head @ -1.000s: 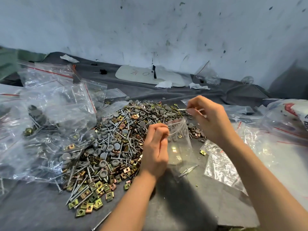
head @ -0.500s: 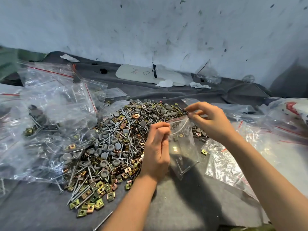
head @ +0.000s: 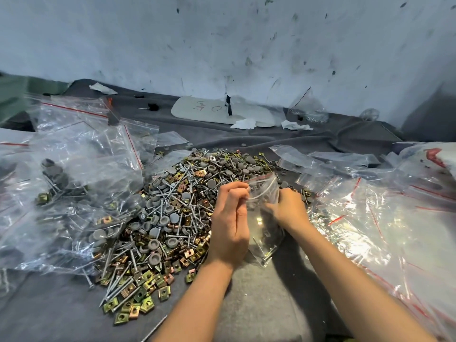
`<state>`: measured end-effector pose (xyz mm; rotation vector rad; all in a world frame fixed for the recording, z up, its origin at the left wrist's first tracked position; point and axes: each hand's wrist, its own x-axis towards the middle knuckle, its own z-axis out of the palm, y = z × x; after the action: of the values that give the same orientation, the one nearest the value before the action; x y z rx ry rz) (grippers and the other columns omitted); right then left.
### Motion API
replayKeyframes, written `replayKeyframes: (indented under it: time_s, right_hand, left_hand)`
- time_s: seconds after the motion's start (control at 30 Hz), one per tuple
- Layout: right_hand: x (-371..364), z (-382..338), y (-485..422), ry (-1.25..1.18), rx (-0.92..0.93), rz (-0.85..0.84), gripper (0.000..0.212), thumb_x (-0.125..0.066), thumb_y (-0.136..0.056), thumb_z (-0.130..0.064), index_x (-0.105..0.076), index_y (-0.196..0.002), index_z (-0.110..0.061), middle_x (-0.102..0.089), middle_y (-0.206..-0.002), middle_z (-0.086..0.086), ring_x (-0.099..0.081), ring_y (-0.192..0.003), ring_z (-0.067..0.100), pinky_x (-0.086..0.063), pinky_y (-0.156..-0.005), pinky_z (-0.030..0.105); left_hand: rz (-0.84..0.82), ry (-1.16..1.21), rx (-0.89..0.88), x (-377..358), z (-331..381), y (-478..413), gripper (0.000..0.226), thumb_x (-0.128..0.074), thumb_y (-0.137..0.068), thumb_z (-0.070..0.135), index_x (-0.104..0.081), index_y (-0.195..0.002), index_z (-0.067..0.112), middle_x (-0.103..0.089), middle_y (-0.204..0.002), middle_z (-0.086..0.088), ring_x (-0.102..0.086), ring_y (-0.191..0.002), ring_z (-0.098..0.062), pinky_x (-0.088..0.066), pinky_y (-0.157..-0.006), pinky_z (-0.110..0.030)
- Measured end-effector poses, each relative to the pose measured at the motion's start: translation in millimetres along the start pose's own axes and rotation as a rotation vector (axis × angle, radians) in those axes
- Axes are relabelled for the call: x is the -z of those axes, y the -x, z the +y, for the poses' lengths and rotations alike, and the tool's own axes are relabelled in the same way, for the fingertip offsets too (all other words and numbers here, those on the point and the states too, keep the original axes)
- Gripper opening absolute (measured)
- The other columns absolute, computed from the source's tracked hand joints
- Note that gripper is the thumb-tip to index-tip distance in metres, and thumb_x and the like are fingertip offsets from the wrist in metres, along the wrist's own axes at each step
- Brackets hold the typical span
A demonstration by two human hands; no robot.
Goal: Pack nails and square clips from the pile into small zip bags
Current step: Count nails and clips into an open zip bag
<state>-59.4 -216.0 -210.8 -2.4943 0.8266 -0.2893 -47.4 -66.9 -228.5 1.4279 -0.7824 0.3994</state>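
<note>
A big pile [head: 172, 208] of nails, brass-coloured square clips and grey round caps lies on the grey cloth. In front of the pile I hold a small clear zip bag [head: 264, 218] upright, with a few nails and clips at its bottom. My left hand [head: 230, 225] pinches the bag's left top edge. My right hand [head: 287, 208] grips the bag's right top edge, partly hidden behind the plastic. The two hands sit close together at the bag's mouth.
Filled zip bags [head: 69, 183] are heaped at the left. Empty red-striped zip bags [head: 377, 213] are spread at the right. A white board [head: 222, 112] and paper scraps lie at the back by the wall. Loose clips [head: 130, 309] reach toward the near edge.
My right hand came down from above the pile, where it held a nail, to the bag's mouth and took hold of its right edge. The bag now hangs lower between both hands.
</note>
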Motion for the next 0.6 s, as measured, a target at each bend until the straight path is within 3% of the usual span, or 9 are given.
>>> replayKeyframes:
  time_s: [0.13, 0.27, 0.33, 0.43, 0.6]
  right_hand:
    - [-2, 0, -1, -0.037, -0.046, -0.041, 0.019, -0.07, -0.08, -0.024, -0.067, -0.083, -0.005, -0.067, -0.079, 0.009, -0.064, -0.076, 0.025, -0.057, -0.071, 0.042]
    - [-3, 1, 0, -0.082, -0.06, -0.023, 0.018, -0.067, -0.081, -0.023, -0.067, -0.078, -0.005, -0.064, -0.071, 0.005, -0.06, -0.068, 0.021, -0.049, -0.059, 0.032]
    - [-3, 0, 0, -0.119, -0.101, 0.005, 0.031, -0.063, -0.085, -0.03, -0.067, -0.072, -0.002, -0.059, -0.063, 0.004, -0.054, -0.059, 0.02, -0.042, -0.052, 0.029]
    - [-5, -7, 0, -0.122, -0.178, 0.032, 0.045, -0.062, -0.086, -0.046, -0.058, -0.064, -0.007, -0.055, -0.061, 0.003, -0.053, -0.058, 0.022, -0.042, -0.054, 0.03]
    - [-14, -18, 2, -0.105, -0.267, 0.103, 0.031, -0.064, -0.085, -0.036, -0.054, -0.064, -0.016, -0.058, -0.07, 0.002, -0.058, -0.069, 0.024, -0.041, -0.06, 0.028]
  left_hand:
    - [0.012, -0.01, 0.007, 0, 1, 0, 0.019, -0.037, -0.088, 0.011, -0.054, -0.097, 0.011, -0.053, -0.107, -0.001, -0.052, -0.095, -0.003, -0.043, -0.083, -0.016]
    - [0.02, -0.035, 0.014, 0, -1, 1, 0.019, -0.04, -0.086, -0.001, -0.056, -0.096, 0.003, -0.054, -0.107, -0.002, -0.052, -0.097, -0.005, -0.043, -0.086, -0.016]
    - [0.02, -0.028, 0.015, 0, -1, 1, 0.019, -0.04, -0.086, 0.001, -0.056, -0.096, 0.003, -0.054, -0.107, -0.002, -0.052, -0.097, -0.005, -0.043, -0.086, -0.017]
    - [0.024, -0.032, 0.036, 0, -2, 1, 0.02, -0.04, -0.085, 0.0, -0.056, -0.096, 0.002, -0.054, -0.107, -0.004, -0.054, -0.097, -0.011, -0.047, -0.086, -0.028]
    - [0.028, -0.042, 0.019, 1, -1, 1, 0.023, -0.037, -0.089, 0.012, -0.056, -0.095, 0.001, -0.054, -0.105, 0.0, -0.054, -0.092, -0.01, -0.047, -0.081, -0.028]
